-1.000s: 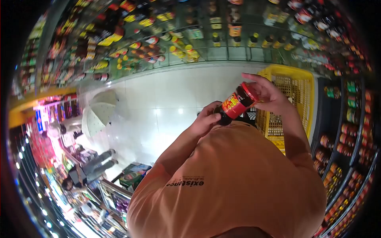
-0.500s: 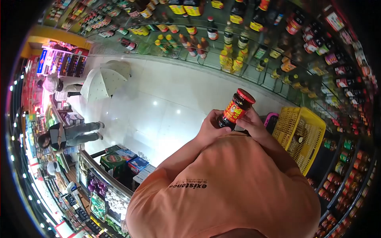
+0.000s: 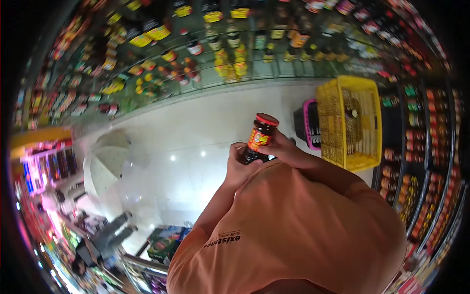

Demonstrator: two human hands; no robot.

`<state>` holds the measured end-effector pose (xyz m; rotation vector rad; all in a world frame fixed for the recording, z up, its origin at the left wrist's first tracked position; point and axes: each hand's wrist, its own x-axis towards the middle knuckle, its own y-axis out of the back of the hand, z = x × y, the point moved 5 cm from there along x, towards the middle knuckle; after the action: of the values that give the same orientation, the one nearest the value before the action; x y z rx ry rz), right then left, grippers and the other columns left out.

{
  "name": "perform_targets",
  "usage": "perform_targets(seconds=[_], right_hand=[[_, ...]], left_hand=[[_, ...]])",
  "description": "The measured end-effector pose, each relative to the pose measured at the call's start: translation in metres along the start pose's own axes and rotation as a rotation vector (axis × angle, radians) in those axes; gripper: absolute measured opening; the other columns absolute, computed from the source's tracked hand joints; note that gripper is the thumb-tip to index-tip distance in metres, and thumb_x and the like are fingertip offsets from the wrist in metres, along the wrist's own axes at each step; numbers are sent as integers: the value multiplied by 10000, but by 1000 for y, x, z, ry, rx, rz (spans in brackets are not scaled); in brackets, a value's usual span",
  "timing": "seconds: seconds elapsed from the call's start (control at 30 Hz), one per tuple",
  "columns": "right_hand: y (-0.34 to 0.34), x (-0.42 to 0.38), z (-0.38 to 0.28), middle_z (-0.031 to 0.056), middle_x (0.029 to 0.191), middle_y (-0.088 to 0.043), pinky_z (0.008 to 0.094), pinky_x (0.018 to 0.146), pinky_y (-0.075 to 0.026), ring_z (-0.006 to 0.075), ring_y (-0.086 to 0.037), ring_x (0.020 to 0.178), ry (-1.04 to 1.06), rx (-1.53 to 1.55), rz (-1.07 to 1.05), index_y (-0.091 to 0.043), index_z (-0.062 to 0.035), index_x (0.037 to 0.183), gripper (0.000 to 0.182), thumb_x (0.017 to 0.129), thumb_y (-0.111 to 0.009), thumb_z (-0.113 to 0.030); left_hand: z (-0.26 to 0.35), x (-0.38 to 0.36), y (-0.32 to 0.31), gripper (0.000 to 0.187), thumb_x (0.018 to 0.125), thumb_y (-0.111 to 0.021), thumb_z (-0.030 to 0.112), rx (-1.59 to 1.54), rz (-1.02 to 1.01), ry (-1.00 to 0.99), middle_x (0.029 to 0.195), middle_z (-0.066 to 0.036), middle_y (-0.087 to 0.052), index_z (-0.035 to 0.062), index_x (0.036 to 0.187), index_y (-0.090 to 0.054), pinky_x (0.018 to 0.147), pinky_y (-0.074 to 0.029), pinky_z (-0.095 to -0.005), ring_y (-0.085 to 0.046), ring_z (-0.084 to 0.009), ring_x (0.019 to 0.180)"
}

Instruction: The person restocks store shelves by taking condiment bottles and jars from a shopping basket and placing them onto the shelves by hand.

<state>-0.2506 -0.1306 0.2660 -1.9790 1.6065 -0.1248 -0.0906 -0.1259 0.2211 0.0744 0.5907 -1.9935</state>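
Observation:
A glass jar of dark sauce (image 3: 261, 134) with a red lid and a red-and-yellow label is held in front of my chest, tilted slightly with its lid up. My left hand (image 3: 239, 165) is closed round its lower left side. From the right, my right hand (image 3: 285, 148) grips the jar too, fingers against the label. Parts of my fingers are hidden behind the jar and each other.
A yellow basket (image 3: 335, 122) with a bottle inside stands to the right, beside a black-and-pink basket (image 3: 312, 125). Shelves of bottles (image 3: 230, 63) curve across the front; jar racks (image 3: 416, 147) stand at right. An umbrella (image 3: 102, 169) and a person (image 3: 100, 245) are at left.
My view has turned to the right, so shelves, person and umbrella shift left and the yellow basket shows more fully. Both hands still hold the jar.

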Motion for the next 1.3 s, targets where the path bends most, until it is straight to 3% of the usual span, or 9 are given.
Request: perform_targets(seconds=[0.3, 0.57, 0.67, 0.77, 0.83, 0.9, 0.97, 1.1, 1.3], right_hand=[[71, -107, 7, 55, 1215, -576, 325, 950, -491, 142, -570, 1127, 106, -49, 206, -429, -53, 1377, 613, 893, -765, -223], [176, -316, 33, 68, 1183, -631, 330, 937, -496, 156, -616, 1086, 212, 192, 487, -483, -47, 1356, 599, 854, -768, -205], [219, -420, 53, 75, 1150, -640, 337, 941, -486, 159, -613, 1067, 169, 324, 645, -465, -27, 1359, 566, 884, -728, -186], [245, -525, 62, 76, 1172, -647, 352, 974, -476, 183, -614, 1095, 326, 306, 800, -505, -28, 1326, 544, 855, -741, -163], [254, -590, 67, 73, 1176, -646, 354, 981, -471, 185, -612, 1101, 389, 353, 905, -512, -28, 1320, 543, 845, -744, -151], [266, -650, 86, 68, 1180, -643, 366, 1010, -453, 188, -604, 1121, 435, 396, 1058, -509, -30, 1326, 550, 836, -741, -121], [272, -700, 105, 70, 1187, -639, 373, 1018, -444, 189, -597, 1134, 453, 470, 1236, -494, -36, 1330, 551, 842, -735, -119], [274, -777, 147, 69, 1209, -613, 381, 1019, -438, 196, -590, 1123, 601, 568, 1414, -463, -38, 1336, 549, 855, -721, -95], [283, -837, 173, 56, 1162, -597, 376, 989, -464, 182, -577, 1109, 630, 671, 1601, -473, -55, 1301, 454, 895, -676, -72]], left_hand=[[-43, -9, -96, 670, 778, -809, 9, 144, -158, 83, 1139, -161, -631, 29, 1281, -368, 886, -554, -331, -657, -191, 1020], [-128, -52, -274, 693, 775, -780, -60, 450, -544, 262, 1207, -163, -616, 66, 1304, -350, 963, -515, -386, -626, -238, 1114], [-179, -77, -350, 618, 856, -712, -23, 395, -720, 269, 1234, -138, -616, 54, 1363, -367, 971, -505, -376, -623, -223, 1129], [-228, -94, -418, 470, 960, -633, 83, 443, -885, 212, 1228, -131, -632, 28, 1375, -420, 916, -528, -358, -647, -214, 1084], [-269, -97, -452, 374, 996, -589, 152, 495, -900, 377, 1153, -133, -667, 19, 1328, -480, 877, -542, -361, -677, -230, 1000], [-309, -88, -477, 339, 1013, -569, 218, 578, -867, 378, 1033, -122, -699, 25, 1288, -521, 831, -549, -342, -694, -212, 907], [-340, -70, -496, 308, 1035, -516, 122, 917, -943, 281, 1087, -137, -676, 2, 1316, -481, 889, -552, -359, -680, -212, 955], [-391, -27, -534, 338, 981, -615, 282, 1056, -910, -91, 936, -138, -721, 22, 1194, -584, 775, -537, -341, -699, -235, 867], [-455, 25, -566, 430, 931, -647, 382, 1284, -710, -55, 1036, -177, -727, 19, 1160, -620, 827, -539, -381, -707, -294, 949]])
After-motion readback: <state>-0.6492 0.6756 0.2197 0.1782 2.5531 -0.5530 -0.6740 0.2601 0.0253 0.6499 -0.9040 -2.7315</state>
